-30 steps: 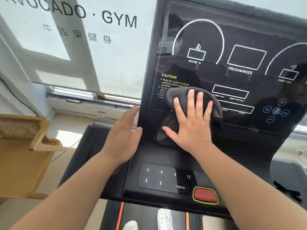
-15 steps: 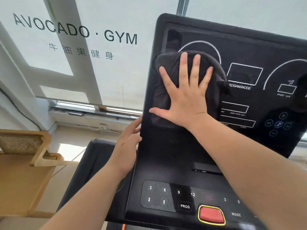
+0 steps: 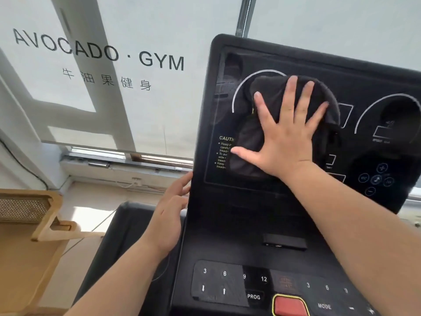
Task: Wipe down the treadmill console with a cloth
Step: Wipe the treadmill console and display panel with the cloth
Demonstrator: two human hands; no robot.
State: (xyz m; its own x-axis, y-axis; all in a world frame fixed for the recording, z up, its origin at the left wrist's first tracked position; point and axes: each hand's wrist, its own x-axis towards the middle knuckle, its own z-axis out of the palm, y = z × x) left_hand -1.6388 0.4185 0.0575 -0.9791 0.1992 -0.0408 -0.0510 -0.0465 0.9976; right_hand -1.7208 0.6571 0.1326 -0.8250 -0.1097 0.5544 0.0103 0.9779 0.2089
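Since half a second ago our right hand [image 3: 289, 135] has slid the cloth [image 3: 266, 124] rightward and a little down across the console [image 3: 255, 215], baring the left arc of the incline dial and part of the caution text. We judge the wipe to be working across the upper display, with the right dial and the keypad [image 3: 218, 283] below not yet reached.

The right hand lies flat and spread, palm pressing the cloth against the screen; it presses and does not grip. Our left hand [image 3: 169, 222] rests loosely open on the console's left edge, fingers touching it, holding nothing.

We count 1 cloth, 1 console, 2 hands, 1 red button [image 3: 289, 305] and 1 wooden chair [image 3: 29, 229] at left.
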